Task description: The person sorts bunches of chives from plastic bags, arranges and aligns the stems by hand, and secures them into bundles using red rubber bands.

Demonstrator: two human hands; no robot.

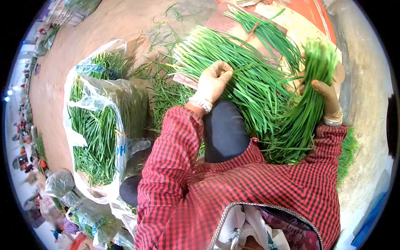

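My right hand (pixel 327 91), in a thin glove, is wrapped round an upright bunch of garlic chives (pixel 318 75). Its pale cut ends point up and its green leaves hang towards my lap. My left hand (pixel 214 81), also gloved, is closed in a pinch, with a thin chive blade (pixel 241 68) showing at the fingertips. Just beneath and beside it lies a large loose pile of garlic chives (pixel 246 71), white ends to the upper left. Beyond the pile rests a smaller bunch (pixel 271 37) tied with a red band (pixel 251 31).
On the left stands a clear plastic bag (pixel 118 121) packed with chives. Loose trimmings (pixel 166 91) litter the floor between bag and pile. My bent knee (pixel 227 133) is close below my left hand. More filled bags (pixel 96 216) lie at lower left.
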